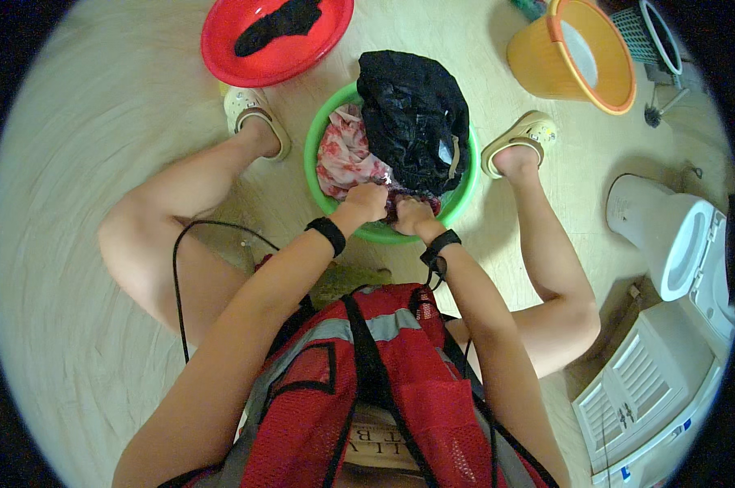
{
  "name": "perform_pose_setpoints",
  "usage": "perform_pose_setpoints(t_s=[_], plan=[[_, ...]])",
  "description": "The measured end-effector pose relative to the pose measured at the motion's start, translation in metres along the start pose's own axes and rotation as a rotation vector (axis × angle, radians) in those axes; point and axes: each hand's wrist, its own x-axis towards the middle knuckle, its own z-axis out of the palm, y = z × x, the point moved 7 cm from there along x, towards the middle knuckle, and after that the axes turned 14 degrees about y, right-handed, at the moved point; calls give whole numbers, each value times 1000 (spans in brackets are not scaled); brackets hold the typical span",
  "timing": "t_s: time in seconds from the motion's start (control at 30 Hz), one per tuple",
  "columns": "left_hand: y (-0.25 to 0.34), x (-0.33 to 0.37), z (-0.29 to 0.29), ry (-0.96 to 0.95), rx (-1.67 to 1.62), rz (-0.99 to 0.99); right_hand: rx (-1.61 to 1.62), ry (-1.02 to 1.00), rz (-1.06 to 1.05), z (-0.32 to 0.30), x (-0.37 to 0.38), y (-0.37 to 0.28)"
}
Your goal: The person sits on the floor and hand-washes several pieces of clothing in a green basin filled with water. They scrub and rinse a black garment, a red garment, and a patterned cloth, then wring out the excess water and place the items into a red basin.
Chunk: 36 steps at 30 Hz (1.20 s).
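A green basin (pixel 312 154) on the floor between my feet holds wet laundry. Both my hands are closed at its near side. My left hand (pixel 369 201) and my right hand (pixel 414 216) grip a dark red cloth (pixel 393 203), which shows only in small patches between and beside them. To the left in the basin lies a white cloth with red print (pixel 345 150), just beyond my left hand. A bulky black garment (pixel 412 114) fills the far and right part and hangs over the far rim.
A red basin (pixel 221 61) with a dark cloth (pixel 278 28) in it stands at the far left. At the far right are an orange bucket (pixel 538 61) and a teal basket (pixel 634 37). A white toilet (pixel 676 244) and a louvred cabinet (pixel 640 382) line the right side.
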Motion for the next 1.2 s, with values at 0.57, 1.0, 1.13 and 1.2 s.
perform_pose_setpoints(t_s=[0.57,1.0,1.13,1.2], plan=[[162,-181,-300,134,-1818,376,1186,734,-123,-161,-79,-55],[14,-171,-253,516,-2097,-50,1898,643,-153,-279,-156,-74],[58,-145,-172,60,-1945,-346,1901,618,-204,-284,-163,-75],[101,-162,-163,-71,-1923,-386,1908,642,-223,-285,-165,-78]])
